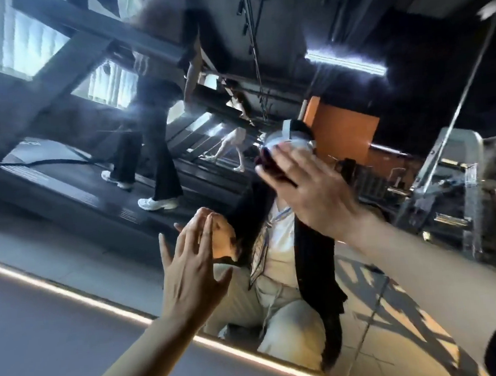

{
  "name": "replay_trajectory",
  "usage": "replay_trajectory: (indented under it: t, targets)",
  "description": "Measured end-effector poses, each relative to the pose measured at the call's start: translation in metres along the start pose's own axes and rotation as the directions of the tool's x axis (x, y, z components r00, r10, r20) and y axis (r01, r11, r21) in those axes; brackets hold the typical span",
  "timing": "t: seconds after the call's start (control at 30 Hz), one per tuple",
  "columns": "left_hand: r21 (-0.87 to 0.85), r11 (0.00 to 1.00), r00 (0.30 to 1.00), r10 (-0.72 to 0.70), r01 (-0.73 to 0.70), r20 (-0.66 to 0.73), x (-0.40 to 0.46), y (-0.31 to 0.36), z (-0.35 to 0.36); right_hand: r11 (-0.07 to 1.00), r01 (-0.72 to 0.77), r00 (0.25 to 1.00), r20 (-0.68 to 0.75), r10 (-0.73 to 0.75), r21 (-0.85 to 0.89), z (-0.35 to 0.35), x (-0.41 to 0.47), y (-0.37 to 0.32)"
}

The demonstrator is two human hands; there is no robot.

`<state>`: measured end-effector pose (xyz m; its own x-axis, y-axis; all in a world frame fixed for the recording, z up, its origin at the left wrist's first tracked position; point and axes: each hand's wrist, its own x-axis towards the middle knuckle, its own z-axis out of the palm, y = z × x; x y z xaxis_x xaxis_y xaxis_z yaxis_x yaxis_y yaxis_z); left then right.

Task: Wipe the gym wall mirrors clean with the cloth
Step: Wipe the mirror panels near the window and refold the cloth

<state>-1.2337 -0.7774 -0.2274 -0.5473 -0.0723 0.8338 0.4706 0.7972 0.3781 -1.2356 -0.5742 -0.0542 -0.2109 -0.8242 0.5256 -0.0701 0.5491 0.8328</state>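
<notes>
No legible text, label, brand or number anywhere, mirror reflection included.

Dark cloth [272, 168] flat against mirror [97, 176]

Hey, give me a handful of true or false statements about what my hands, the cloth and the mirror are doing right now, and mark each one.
1. The right hand presses a dark cloth against the mirror. True.
2. The left hand holds a spray bottle. False: it holds nothing; its fingers are spread, with the fingertips at the glass.
3. The mirror reflects someone walking on a treadmill. True.
4. The cloth is bright white. False: it looks dark, reddish maroon.
5. A lit strip runs along the mirror's lower edge. True.
6. Both hands are on the cloth. False: only the right hand is.
</notes>
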Motion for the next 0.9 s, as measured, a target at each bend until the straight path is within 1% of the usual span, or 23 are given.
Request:
replay_trajectory:
  t: [0.03, 0.07, 0.1, 0.13, 0.17, 0.2, 0.27, 0.33, 0.37, 0.4, 0.43, 0.47, 0.5, 0.53, 0.57, 0.6, 0.63, 0.67, 0.7, 0.73, 0.77, 0.83, 0.9]
  targets:
    - [-0.001, 1.000, 1.000, 0.024, -0.024, -0.004, 0.003, 0.009, 0.001, 0.987, -0.160, 0.986, -0.053, 0.158, -0.032, -0.007, 0.001, 0.030]
    - [-0.007, 0.999, 0.999, 0.047, -0.047, -0.012, 0.004, 0.018, 0.002, 0.954, -0.299, 0.951, -0.087, 0.296, -0.029, -0.016, 0.001, 0.052]
    - [-0.020, 0.998, 0.998, 0.066, -0.067, -0.020, 0.005, 0.027, 0.004, 0.915, -0.404, 0.909, -0.115, 0.400, -0.011, -0.021, -0.001, 0.065]
    - [-0.036, 0.996, 0.997, 0.079, -0.080, -0.023, 0.004, 0.036, 0.007, 0.886, -0.464, 0.877, -0.135, 0.461, 0.011, -0.022, -0.005, 0.067]
    - [-0.051, 0.995, 0.996, 0.087, -0.088, -0.022, 0.002, 0.044, 0.010, 0.874, -0.485, 0.862, -0.151, 0.484, 0.033, -0.021, -0.012, 0.058]
    - [-0.057, 0.994, 0.995, 0.095, -0.096, -0.012, -0.002, 0.051, 0.014, 0.881, -0.470, 0.867, -0.158, 0.472, 0.056, -0.016, -0.023, 0.042]
    - [-0.051, 0.992, 0.992, 0.122, -0.120, 0.038, -0.014, 0.064, 0.022, 0.936, -0.338, 0.932, -0.106, 0.348, 0.096, -0.003, -0.060, -0.008]
    - [-0.055, 0.990, 0.986, 0.138, -0.133, 0.089, -0.029, 0.072, 0.029, 0.981, -0.141, 0.990, 0.002, 0.142, 0.131, 0.006, -0.110, -0.057]
    - [-0.052, 0.989, 0.983, 0.143, -0.138, 0.118, -0.038, 0.074, 0.032, 0.992, -0.037, 0.997, 0.072, 0.028, 0.123, 0.008, -0.136, -0.076]
    - [-0.040, 0.989, 0.977, 0.149, -0.145, 0.153, -0.046, 0.074, 0.035, 0.990, 0.077, 0.984, 0.150, -0.094, 0.115, 0.006, -0.160, -0.088]
    - [-0.026, 0.988, 0.970, 0.154, -0.152, 0.187, -0.055, 0.073, 0.037, 0.975, 0.193, 0.952, 0.218, -0.214, 0.111, 0.003, -0.180, -0.091]
    - [-0.019, 0.988, 0.964, 0.156, -0.156, 0.217, -0.063, 0.071, 0.039, 0.957, 0.269, 0.923, 0.255, -0.288, 0.107, -0.002, -0.192, -0.084]
    - [-0.018, 0.988, 0.959, 0.155, -0.155, 0.239, -0.068, 0.069, 0.041, 0.956, 0.280, 0.922, 0.251, -0.294, 0.089, -0.006, -0.197, -0.071]
    - [-0.018, 0.988, 0.956, 0.151, -0.152, 0.253, -0.073, 0.069, 0.044, 0.977, 0.206, 0.955, 0.209, -0.213, 0.056, -0.010, -0.196, -0.053]
    - [-0.016, 0.989, 0.955, 0.147, -0.148, 0.259, -0.075, 0.069, 0.046, 0.999, 0.041, 0.991, 0.124, -0.043, 0.014, -0.014, -0.190, -0.031]
    - [-0.012, 0.989, 0.956, 0.142, -0.144, 0.258, -0.077, 0.071, 0.049, 0.986, -0.168, 0.985, 0.036, 0.168, -0.017, -0.016, -0.182, -0.008]
    - [-0.007, 0.990, 0.957, 0.138, -0.141, 0.257, -0.079, 0.074, 0.052, 0.929, -0.369, 0.929, -0.047, 0.368, -0.020, -0.020, -0.172, 0.012]
    - [-0.007, 0.990, 0.957, 0.138, -0.141, 0.256, -0.081, 0.077, 0.054, 0.852, -0.523, 0.847, -0.105, 0.521, 0.004, -0.023, -0.162, 0.025]
    - [-0.013, 0.990, 0.957, 0.142, -0.143, 0.255, -0.084, 0.080, 0.057, 0.791, -0.611, 0.781, -0.136, 0.610, 0.037, -0.024, -0.155, 0.028]
    - [-0.027, 0.989, 0.957, 0.148, -0.146, 0.249, -0.088, 0.082, 0.060, 0.769, -0.637, 0.757, -0.143, 0.638, 0.056, -0.022, -0.152, 0.023]
    - [-0.045, 0.988, 0.957, 0.152, -0.146, 0.245, -0.094, 0.083, 0.062, 0.782, -0.620, 0.770, -0.139, 0.622, 0.062, -0.019, -0.155, 0.011]
    - [-0.060, 0.988, 0.951, 0.156, -0.145, 0.267, -0.106, 0.081, 0.067, 0.868, -0.493, 0.864, -0.085, 0.496, 0.058, -0.011, -0.172, -0.029]
    - [-0.054, 0.987, 0.939, 0.160, -0.150, 0.305, -0.121, 0.075, 0.071, 0.934, -0.346, 0.938, 0.018, 0.346, 0.091, -0.004, -0.202, -0.077]
